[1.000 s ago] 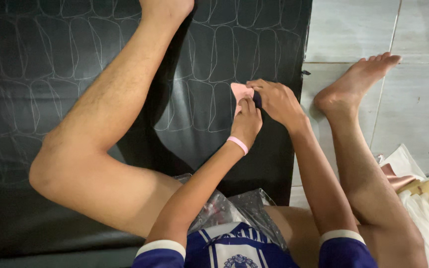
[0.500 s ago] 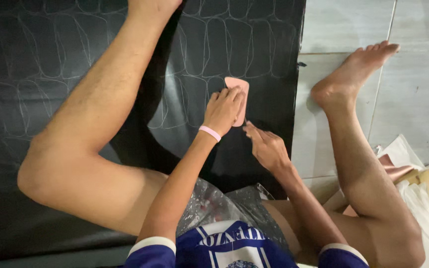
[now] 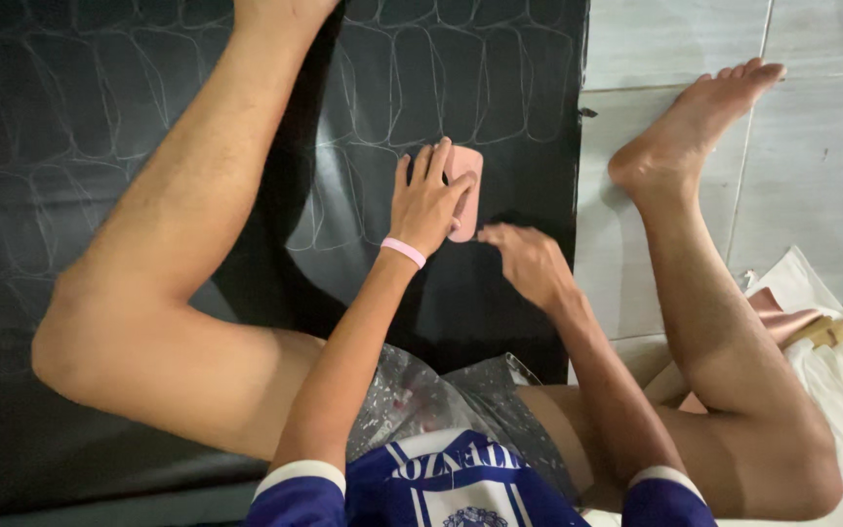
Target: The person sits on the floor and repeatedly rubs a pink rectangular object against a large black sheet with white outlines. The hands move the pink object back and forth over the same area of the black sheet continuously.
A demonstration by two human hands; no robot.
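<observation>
Pink template (image 3: 465,190), a small rounded card-like piece, is lying flat on the black sheet (image 3: 500,88) under our left hand (image 3: 428,200), whose fingers are spreading over it and pressing it down rather than closing around it. We are judging it light, thin and fairly stiff, likely to slide on the smooth sheet unless held flat, so its long edges look the best places to pinch. Our right hand (image 3: 529,262) is hovering just beside it, fingers loosely curled toward its lower end; we cannot tell whether they are holding anything. Beyond the left hand, pale outlines of the same rounded shape are covering the sheet. Far out past the right hand, cream and tan folded material (image 3: 831,337) is lying on the tiled floor (image 3: 675,39).
</observation>
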